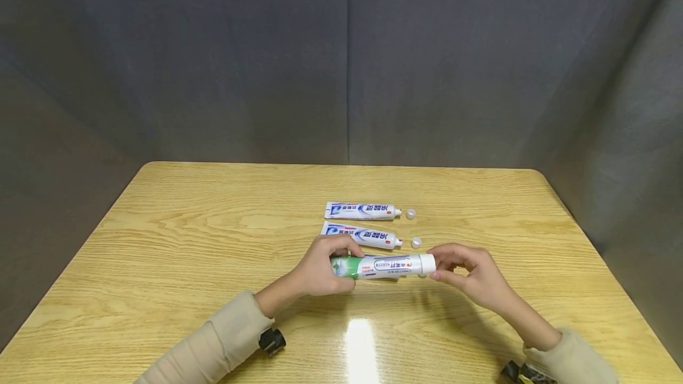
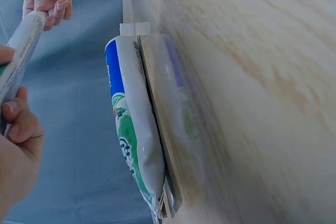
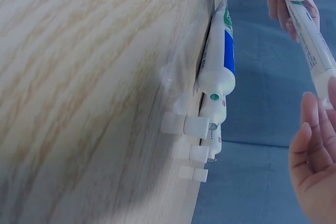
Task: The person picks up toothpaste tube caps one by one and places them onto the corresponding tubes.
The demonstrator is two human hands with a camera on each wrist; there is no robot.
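Observation:
My left hand (image 1: 329, 265) grips a white and green toothpaste tube (image 1: 389, 266) by its tail end, holding it level above the table. At the tube's other end my right hand (image 1: 475, 274) pinches the white cap (image 1: 428, 264) between thumb and fingers. Below the held tube lies a blue, white and green toothpaste tube (image 2: 126, 114), mostly hidden in the head view; its uncapped nozzle (image 3: 214, 97) shows in the right wrist view. Two white and blue toothpaste tubes, a far one (image 1: 360, 211) and a nearer one (image 1: 368, 237), lie uncapped behind it.
Loose white caps, a far one (image 1: 411, 214), a middle one (image 1: 416, 242) and a near one (image 3: 196, 127), sit by the nozzles of the lying tubes. Everything lies on a wooden table (image 1: 213, 224) with a dark grey curtain (image 1: 341, 64) behind it.

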